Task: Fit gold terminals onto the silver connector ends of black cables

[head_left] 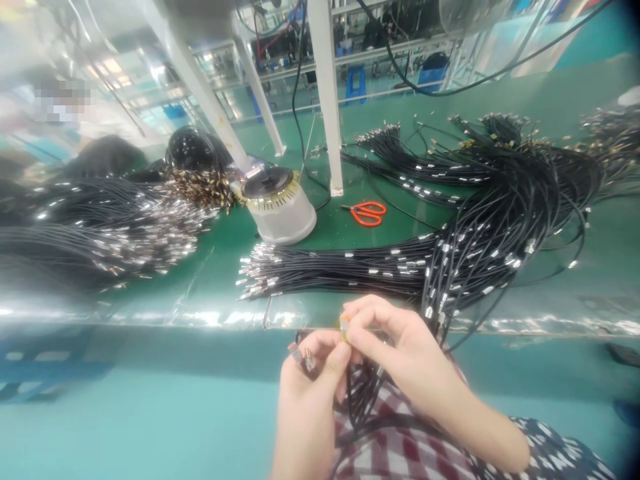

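My left hand [313, 380] is closed around several black cables [363, 393], whose bare metal ends [304, 357] stick out between thumb and fingers. Thumb and fingertips of my right hand [387, 333] pinch a small metal cable end with a yellow-orange part [344, 325], right against the left thumb. Both hands are at the table's front edge, above my checked apron [400, 433]. Below the hands the cables hang in loops over my lap. Just beyond lies a thick bundle of black cables [320, 270] with silver tips and small white sleeves.
Red-handled scissors [369, 213] lie on the green table [200, 293] near a white post [327, 100]. A grey pot-shaped device with a black top [280, 207] stands left of them. More cable heaps [125, 227] cover the left side; a tangle [530, 173] covers the right.
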`<state>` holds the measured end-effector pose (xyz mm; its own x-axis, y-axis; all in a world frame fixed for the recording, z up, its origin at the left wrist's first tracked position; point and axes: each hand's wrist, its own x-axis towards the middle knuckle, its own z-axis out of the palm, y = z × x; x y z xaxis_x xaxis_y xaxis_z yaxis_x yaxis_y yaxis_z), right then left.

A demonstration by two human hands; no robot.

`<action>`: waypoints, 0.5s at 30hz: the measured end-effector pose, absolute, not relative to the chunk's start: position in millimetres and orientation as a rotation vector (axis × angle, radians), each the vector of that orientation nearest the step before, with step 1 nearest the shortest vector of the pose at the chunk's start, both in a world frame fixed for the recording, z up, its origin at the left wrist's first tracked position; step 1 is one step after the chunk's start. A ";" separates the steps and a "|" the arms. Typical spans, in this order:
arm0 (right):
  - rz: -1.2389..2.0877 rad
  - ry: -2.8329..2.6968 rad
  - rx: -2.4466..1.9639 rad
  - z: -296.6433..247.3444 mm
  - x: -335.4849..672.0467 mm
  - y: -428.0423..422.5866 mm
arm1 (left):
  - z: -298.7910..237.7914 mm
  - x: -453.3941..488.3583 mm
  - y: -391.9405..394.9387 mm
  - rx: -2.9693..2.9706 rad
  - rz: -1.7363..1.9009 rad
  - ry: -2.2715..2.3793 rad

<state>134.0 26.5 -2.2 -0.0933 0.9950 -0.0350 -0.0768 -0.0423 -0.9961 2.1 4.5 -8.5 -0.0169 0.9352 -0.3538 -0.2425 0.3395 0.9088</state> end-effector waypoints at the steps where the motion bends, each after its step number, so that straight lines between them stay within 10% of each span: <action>1: 1.323 -1.201 -1.139 -2.0 133.8 26.3 | -8.3 2.0 4.9 0.757 1.101 1.233; 15: 1.049 -1.308 -1.243 1.5 132.9 19.0 | -10.5 2.7 4.3 0.682 1.150 1.290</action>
<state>132.9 19.0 1.5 0.0359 0.9946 0.0975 0.1207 0.0925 -0.9884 2.7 4.3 -10.5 -0.1101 0.9207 -0.3744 -0.2667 0.3355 0.9035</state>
